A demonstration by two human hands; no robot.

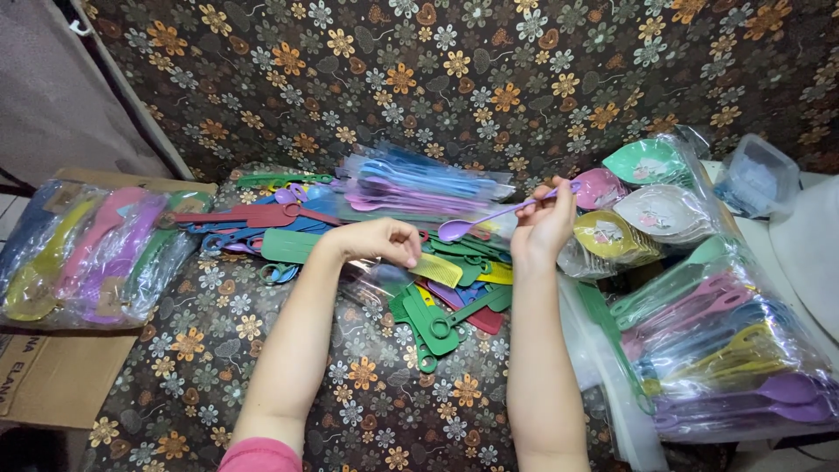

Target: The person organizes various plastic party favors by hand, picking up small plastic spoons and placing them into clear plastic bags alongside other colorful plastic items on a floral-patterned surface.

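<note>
Far left: a clear bag of plastic scoops (pixel 87 253) in pink, yellow, purple and green lies on a cardboard box (pixel 52 376), well apart from the left hand.
Surface: a brown flowered cloth (pixel 262 350) covers what everything lies on and runs up behind it.
Left hand (pixel 380 240): fingers curled narrow, tips pinched together just above a yellow comb (pixel 437 269); I cannot tell whether they grip it.
Under the fingers: a loose pile of combs (pixel 437 306), green, blue, red and yellow, spreads between both wrists.
Behind the hands: a bag of purple and blue spoons (pixel 419 185) lies flat.
Right hand (pixel 544 225): fingers closed on the handle of a purple spoon (pixel 498 217), bowl pointing left toward the left hand, held above the combs.
Right of the fingers: bagged leaf-shaped dishes (pixel 651 197) in green, white, yellow and pink.
Far right: a bag of long-handled spoons and scoops (pixel 725 350), and a clear tub (pixel 759 175) behind it.
</note>
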